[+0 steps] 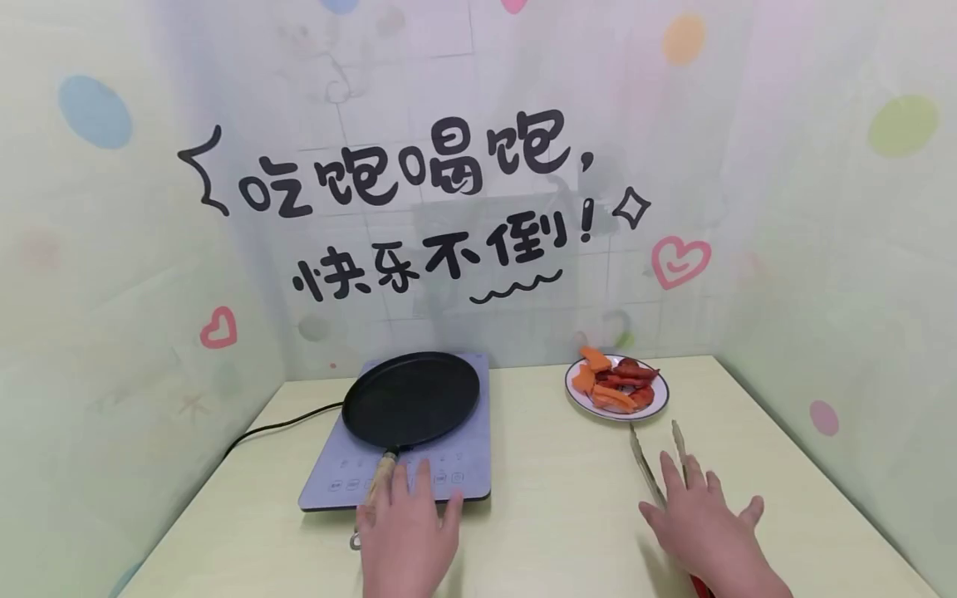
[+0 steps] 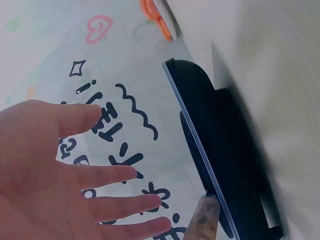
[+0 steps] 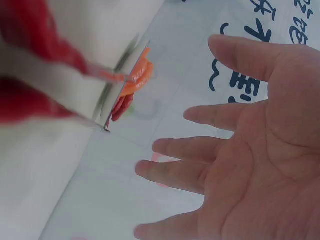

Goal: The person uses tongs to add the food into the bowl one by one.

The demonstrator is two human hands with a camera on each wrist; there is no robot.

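My left hand [image 1: 411,531] is held over the pan's handle [image 1: 385,475], its fingers spread and nothing in its grasp. A flat black frying pan [image 1: 411,399] sits on the induction cooker [image 1: 456,453], handle toward me. In the left wrist view, the palm [image 2: 30,170] faces the cooker's front edge, apart from the wooden handle [image 2: 204,217]. On the right, my right hand [image 1: 703,519] hovers with spread fingers above metal tongs [image 1: 645,465], covering their middle. The right wrist view shows the tongs' red grips [image 3: 45,40] beside the empty palm [image 3: 260,165].
Orange and dark red food pieces [image 1: 616,384] lie on a white plate [image 1: 598,411] at the back right, past the tongs' tips. A black cord [image 1: 284,426] runs left from the cooker. Printed cloth walls [image 1: 523,324] enclose the table [image 1: 553,498] at the back and sides.
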